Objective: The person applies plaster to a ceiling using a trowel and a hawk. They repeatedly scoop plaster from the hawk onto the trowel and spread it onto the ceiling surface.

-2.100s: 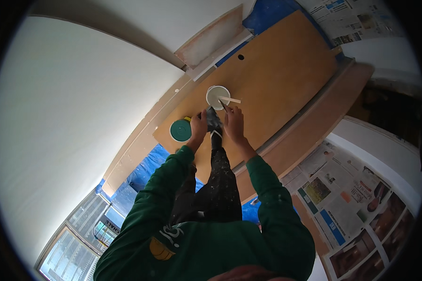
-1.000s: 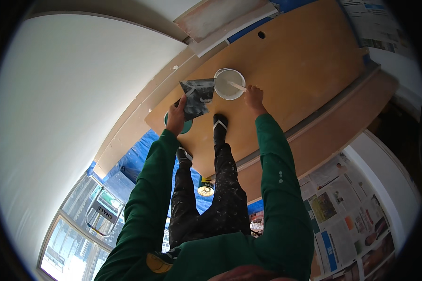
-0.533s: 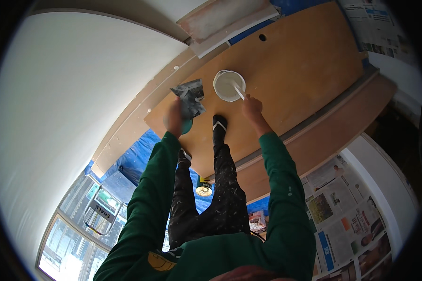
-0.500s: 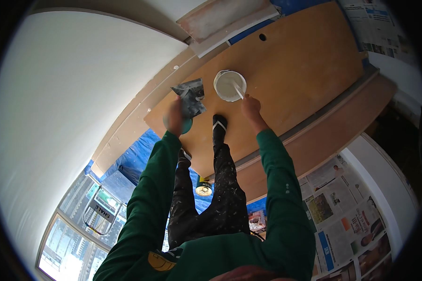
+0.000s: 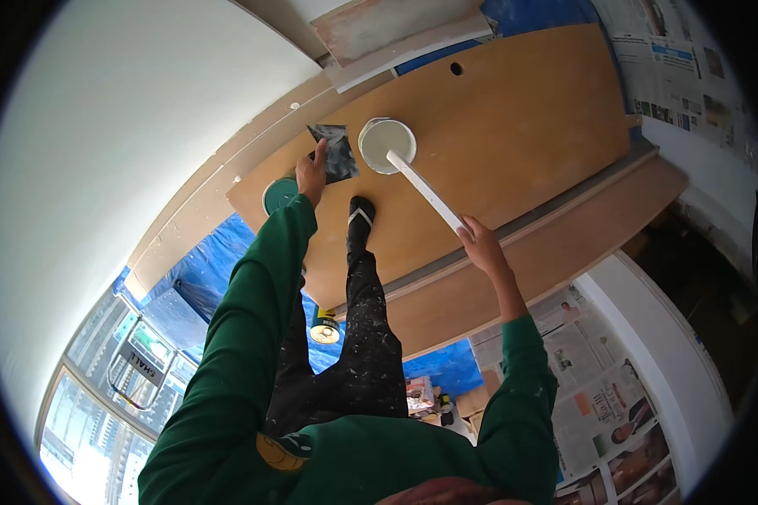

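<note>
My left hand (image 5: 312, 175) is closed on the edge of a thin dark sheet (image 5: 338, 156) smeared with white, its exact kind unclear. In my right hand (image 5: 481, 244) is the end of a long white stirring stick (image 5: 434, 198). The stick slants down to the left, and its far tip is at the mouth of a white bucket (image 5: 387, 165) holding a pale, smooth mixture. The bucket stands on a brown board, to the right of the dark sheet. Beside my left wrist sits a round green tin or lid (image 5: 279, 196), partly hidden by my sleeve.
My foot (image 5: 361, 210) stands on the brown board (image 5: 522, 109), which has a dark round hole. A white wall (image 5: 143, 126) rises at left. A yellow-and-green tin (image 5: 324, 328) is near my legs, over blue sheeting (image 5: 446, 368). Newspaper (image 5: 598, 387) covers surfaces at right.
My right hand has moved right and nearer to me, drawing the stick farther out of the bucket. My left hand still holds the dark sheet, now left of the bucket and away from the green tin.
</note>
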The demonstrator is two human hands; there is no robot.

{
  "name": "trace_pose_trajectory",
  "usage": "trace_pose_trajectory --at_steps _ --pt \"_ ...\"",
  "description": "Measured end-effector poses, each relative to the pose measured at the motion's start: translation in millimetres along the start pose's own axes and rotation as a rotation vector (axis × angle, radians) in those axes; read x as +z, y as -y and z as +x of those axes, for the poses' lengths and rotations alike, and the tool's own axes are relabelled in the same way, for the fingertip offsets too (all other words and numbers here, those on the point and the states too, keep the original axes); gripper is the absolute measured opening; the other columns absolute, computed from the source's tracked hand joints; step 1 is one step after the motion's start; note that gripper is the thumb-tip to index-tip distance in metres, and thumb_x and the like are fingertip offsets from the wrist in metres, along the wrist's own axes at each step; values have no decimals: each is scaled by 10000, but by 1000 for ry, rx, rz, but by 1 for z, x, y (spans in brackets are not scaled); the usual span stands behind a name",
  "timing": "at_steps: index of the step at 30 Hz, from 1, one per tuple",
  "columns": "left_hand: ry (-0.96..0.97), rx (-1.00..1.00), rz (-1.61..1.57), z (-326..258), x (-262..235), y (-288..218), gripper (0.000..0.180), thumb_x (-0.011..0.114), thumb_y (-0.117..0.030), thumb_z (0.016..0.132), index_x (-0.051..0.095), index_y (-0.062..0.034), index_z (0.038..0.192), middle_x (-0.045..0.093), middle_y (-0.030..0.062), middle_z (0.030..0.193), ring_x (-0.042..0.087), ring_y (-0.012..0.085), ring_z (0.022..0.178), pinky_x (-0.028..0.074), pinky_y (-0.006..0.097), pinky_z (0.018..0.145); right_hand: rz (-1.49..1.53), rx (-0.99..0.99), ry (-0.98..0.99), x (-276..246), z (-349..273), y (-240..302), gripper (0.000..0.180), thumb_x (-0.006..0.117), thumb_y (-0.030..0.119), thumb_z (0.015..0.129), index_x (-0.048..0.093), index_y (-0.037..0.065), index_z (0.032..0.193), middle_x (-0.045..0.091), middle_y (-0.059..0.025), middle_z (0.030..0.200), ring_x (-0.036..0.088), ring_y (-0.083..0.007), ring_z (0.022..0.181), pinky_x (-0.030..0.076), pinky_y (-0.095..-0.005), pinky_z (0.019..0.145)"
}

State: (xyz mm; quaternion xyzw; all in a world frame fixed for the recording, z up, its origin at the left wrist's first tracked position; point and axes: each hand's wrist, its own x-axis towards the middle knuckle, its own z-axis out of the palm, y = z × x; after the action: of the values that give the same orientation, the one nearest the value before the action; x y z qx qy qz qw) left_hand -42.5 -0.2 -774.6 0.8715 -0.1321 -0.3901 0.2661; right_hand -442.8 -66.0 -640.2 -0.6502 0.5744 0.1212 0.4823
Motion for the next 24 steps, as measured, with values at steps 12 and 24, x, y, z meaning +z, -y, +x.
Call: trace_pose_trajectory --at_steps 12,24 --pt "130 259 20 -5 54 -46 873 485 -745 937 647 87 731 630 303 712 674 449 768 492 517 743 363 87 155 -81 -124 64 398 537 233 1068 563 33 1411 564 13 793 466 -42 620 376 -212 535" --pt "358 81 -60 -2 53 -59 796 487 -727 967 583 -2 653 496 52 621 468 180 616 400 404 597 -151 -266 -233 -36 -108 44 437 636 152 993 589 169 1428 588 -119 949 632 -307 813 533 -398 712"
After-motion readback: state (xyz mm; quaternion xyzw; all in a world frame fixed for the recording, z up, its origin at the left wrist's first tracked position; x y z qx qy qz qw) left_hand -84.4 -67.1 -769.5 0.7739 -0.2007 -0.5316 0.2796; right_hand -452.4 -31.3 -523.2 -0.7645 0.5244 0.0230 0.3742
